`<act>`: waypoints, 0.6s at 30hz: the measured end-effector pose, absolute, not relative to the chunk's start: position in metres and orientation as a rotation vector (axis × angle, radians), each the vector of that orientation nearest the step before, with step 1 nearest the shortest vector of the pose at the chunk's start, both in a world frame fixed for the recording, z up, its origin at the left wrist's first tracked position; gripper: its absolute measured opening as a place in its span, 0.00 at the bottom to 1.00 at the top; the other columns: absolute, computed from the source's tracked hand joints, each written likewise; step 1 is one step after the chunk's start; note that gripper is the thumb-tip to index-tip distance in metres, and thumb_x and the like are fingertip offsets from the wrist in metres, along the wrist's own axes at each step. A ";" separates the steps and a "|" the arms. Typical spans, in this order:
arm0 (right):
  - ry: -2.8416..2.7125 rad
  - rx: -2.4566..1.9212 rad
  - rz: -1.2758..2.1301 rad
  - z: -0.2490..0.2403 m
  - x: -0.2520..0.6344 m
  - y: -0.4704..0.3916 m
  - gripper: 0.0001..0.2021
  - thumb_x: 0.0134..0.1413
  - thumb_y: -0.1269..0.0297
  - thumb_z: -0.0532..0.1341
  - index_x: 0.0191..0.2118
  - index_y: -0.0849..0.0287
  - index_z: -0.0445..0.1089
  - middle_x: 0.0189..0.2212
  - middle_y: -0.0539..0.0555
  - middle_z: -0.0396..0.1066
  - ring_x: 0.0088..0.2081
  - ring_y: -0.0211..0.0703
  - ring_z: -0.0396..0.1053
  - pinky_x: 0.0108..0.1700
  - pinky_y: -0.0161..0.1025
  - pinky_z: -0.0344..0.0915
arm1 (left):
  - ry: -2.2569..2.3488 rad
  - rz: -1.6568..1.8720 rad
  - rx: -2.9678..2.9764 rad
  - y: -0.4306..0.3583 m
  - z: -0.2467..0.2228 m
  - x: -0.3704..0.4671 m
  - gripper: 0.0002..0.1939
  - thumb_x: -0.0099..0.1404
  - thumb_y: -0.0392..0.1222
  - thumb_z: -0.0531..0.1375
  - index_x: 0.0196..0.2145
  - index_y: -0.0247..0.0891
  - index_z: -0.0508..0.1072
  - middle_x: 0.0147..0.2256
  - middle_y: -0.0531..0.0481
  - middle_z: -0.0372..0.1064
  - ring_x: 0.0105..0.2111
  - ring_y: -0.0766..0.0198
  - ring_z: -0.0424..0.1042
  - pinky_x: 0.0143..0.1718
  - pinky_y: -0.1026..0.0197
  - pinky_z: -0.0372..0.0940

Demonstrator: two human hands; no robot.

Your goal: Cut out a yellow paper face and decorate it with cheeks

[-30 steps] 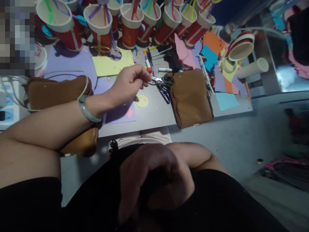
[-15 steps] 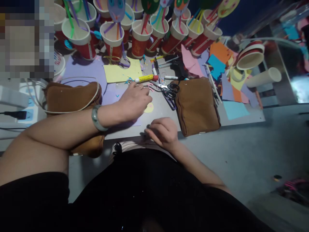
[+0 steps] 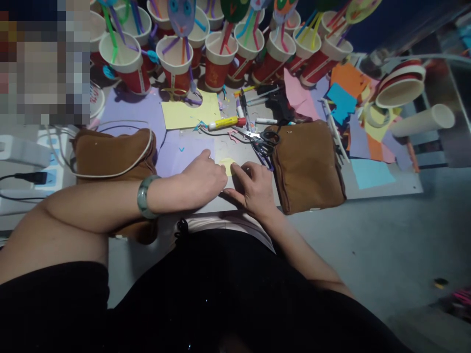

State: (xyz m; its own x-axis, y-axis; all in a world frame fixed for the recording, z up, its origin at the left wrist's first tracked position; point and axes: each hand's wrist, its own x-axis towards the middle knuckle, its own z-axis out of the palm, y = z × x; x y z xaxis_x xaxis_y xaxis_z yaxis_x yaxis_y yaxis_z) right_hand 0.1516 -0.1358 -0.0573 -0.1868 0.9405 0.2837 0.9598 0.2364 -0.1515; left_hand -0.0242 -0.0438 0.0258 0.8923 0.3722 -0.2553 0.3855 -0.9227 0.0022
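A small yellow paper disc (image 3: 226, 165) lies on the table between my hands. My left hand (image 3: 201, 180), with a green bangle at its wrist, rests just left of the disc, fingers curled in. Whatever they pinch, if anything, is hidden. From the right, my right hand (image 3: 258, 189) reaches the disc's edge with a fingertip; thumb and forefinger are apart, the other fingers bent. Beyond the hands lie black-handled scissors (image 3: 262, 138) and a yellow marker (image 3: 223, 122). Under and behind my left hand is a sheet of purple paper (image 3: 172, 152).
Red-and-white paper cups (image 3: 180, 63) with straws and paper faces line the back. Brown cushions, one right (image 3: 311, 164) and one left (image 3: 114, 152), flank my hands. A white cable (image 3: 110, 174) crosses the left one. Coloured paper scraps (image 3: 348, 81) lie at right.
My left hand has drawn back from beside the marker towards the table's front edge. My right hand has moved forward to the yellow disc, its thumb and forefinger spreading. The view has shifted slightly.
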 end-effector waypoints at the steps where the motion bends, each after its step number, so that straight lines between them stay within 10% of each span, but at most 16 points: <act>1: -2.206 -1.757 -0.094 -0.057 0.152 -0.136 0.34 0.62 0.36 0.50 0.61 0.58 0.66 0.47 0.62 0.67 0.46 0.53 0.61 0.47 0.49 0.57 | 0.588 -0.367 3.011 -0.044 0.024 -0.025 0.10 0.64 0.32 0.56 0.34 0.36 0.78 0.28 0.41 0.77 0.29 0.56 0.72 0.37 0.53 0.52; 18: -2.215 -1.793 -0.119 -0.055 0.149 -0.136 0.34 0.62 0.37 0.49 0.60 0.61 0.65 0.48 0.63 0.67 0.45 0.55 0.59 0.46 0.49 0.56 | 0.578 -0.305 3.022 -0.043 0.018 -0.024 0.10 0.64 0.31 0.55 0.32 0.36 0.77 0.28 0.42 0.76 0.30 0.57 0.73 0.38 0.53 0.53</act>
